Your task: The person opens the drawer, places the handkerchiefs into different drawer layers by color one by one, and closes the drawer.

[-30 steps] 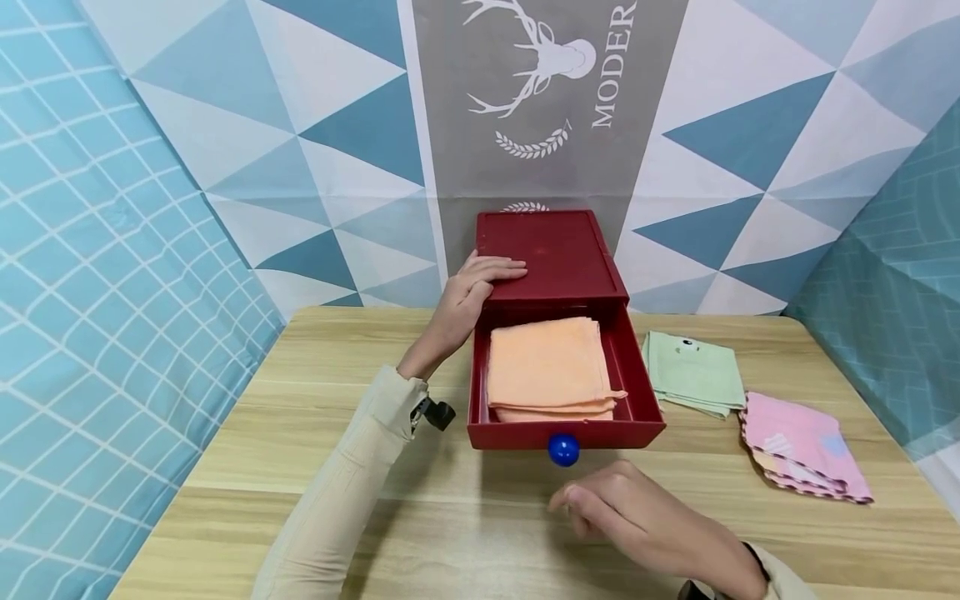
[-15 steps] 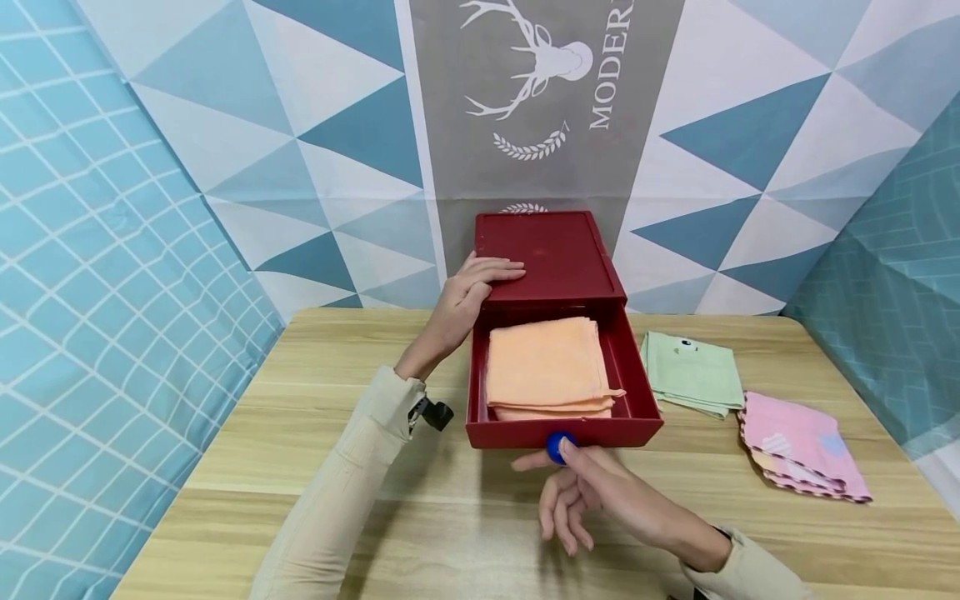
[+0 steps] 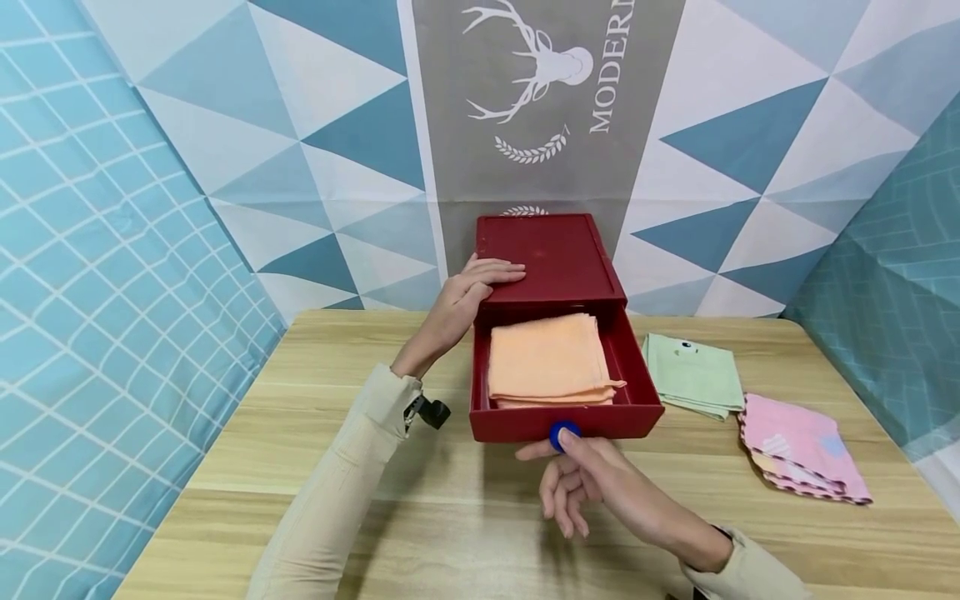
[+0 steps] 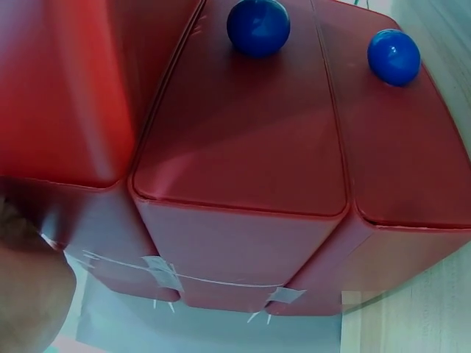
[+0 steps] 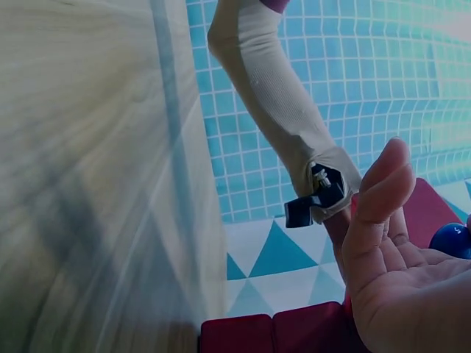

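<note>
A red drawer cabinet [image 3: 551,258] stands against the back wall, its top drawer [image 3: 517,425] pulled out. Folded orange towels [image 3: 547,358] lie stacked inside that drawer, a small hanging loop at their right corner. My left hand [image 3: 465,300] rests on the cabinet's top left edge, fingers laid flat across the top. At the drawer front, my right hand [image 3: 600,483] pinches the round blue knob [image 3: 558,434] between thumb and index finger, the other fingers hanging loosely below. In the left wrist view, two lower drawers [image 4: 243,140] with blue knobs are closed.
Right of the cabinet, a folded green towel [image 3: 693,372] lies on the wooden table [image 3: 300,467]. A folded pink towel [image 3: 802,446] with a dark checked edge is in front of it. Tape [image 4: 162,272] and string run along the cabinet's side.
My right hand has come up from below the drawer and taken hold of the blue knob. The drawer has since slid slightly inward. My left hand stays in place.
</note>
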Demonstrator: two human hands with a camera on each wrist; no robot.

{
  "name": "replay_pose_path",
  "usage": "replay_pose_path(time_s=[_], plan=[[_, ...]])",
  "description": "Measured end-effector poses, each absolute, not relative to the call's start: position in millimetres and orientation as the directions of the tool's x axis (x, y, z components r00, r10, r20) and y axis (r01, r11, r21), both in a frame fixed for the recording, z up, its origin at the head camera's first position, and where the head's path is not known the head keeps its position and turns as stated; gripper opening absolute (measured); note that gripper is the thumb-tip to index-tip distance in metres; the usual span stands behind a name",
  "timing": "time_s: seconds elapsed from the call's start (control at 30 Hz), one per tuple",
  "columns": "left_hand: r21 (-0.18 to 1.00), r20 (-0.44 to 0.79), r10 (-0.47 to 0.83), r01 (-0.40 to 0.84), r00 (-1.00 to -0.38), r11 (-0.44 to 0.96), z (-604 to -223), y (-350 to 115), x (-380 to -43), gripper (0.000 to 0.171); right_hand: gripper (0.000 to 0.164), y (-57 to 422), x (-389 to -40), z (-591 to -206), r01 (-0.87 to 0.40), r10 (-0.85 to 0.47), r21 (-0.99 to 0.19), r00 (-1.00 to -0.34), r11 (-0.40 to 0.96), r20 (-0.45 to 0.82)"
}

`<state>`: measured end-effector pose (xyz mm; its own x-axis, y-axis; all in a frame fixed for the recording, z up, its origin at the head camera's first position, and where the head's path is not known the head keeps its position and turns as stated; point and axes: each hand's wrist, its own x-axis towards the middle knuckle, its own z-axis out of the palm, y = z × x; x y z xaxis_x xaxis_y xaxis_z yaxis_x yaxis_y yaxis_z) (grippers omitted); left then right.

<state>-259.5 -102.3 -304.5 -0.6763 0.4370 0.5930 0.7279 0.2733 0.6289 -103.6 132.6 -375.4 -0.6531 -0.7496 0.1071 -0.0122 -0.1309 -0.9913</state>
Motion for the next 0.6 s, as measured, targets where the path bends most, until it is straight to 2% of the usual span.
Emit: replay_pose_path(time_s=[0.1,0.33,0.6], plan=[[0.627,0.583,0.448,0.727,-0.677,0.282,-304.7,-103.4,-260.7,0.048,0.059,132.5,-107.0,-375.1,-0.031,-0.743,-0.991,-0.660,-0.128,0.116],[0.610,0.629,0.460,0.765,-0.627,0.208,-298.1,-102.2,-252.5,0.044,0.060,133.0,-116.5,-373.2,-0.048,-0.721,-0.993,-0.684,-0.108,0.112],[0.617,0.597,0.460,0.743,-0.657,0.260,-300.8,-104.5,-257.1,0.048,0.061,131.9,-127.4,-371.8,-0.077,-0.712,-0.992,-0.691,-0.097,0.123]])
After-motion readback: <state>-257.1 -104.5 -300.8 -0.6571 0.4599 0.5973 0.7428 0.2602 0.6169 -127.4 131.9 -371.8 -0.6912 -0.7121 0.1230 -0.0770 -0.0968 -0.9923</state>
